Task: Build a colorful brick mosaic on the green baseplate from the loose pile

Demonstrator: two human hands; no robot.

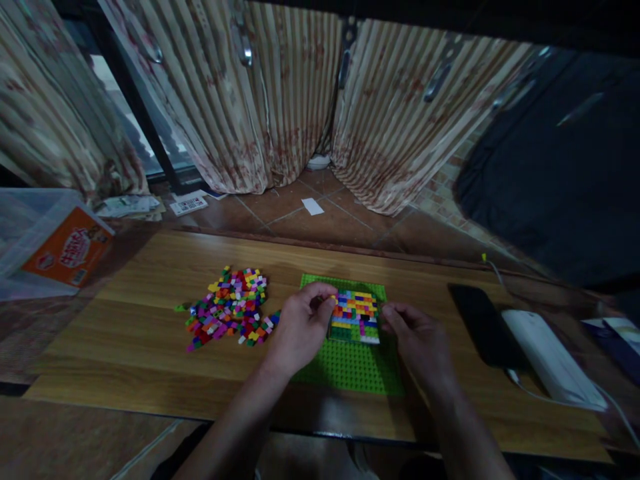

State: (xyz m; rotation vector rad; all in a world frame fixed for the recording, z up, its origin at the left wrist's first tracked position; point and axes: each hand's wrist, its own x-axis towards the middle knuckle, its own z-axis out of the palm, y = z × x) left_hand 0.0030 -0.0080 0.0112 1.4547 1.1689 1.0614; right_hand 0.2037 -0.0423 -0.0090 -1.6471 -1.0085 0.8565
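A bright toy-brick block sits on a green studded board on the counter. The left hand pinches its ten o'clock corner. The right hand curls near three o'clock; I can't tell if it grips anything.

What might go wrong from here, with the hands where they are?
1. The left hand is close beside the loose pile of small multicoloured plastic bricks; a leftward sweep could scatter them.
2. The right hand is close to the right edge of the multicoloured brick panel over the green studded baseplate; a bump might loosen pieces.
3. The thin white cable lies farther right; a wide swing might snag it.
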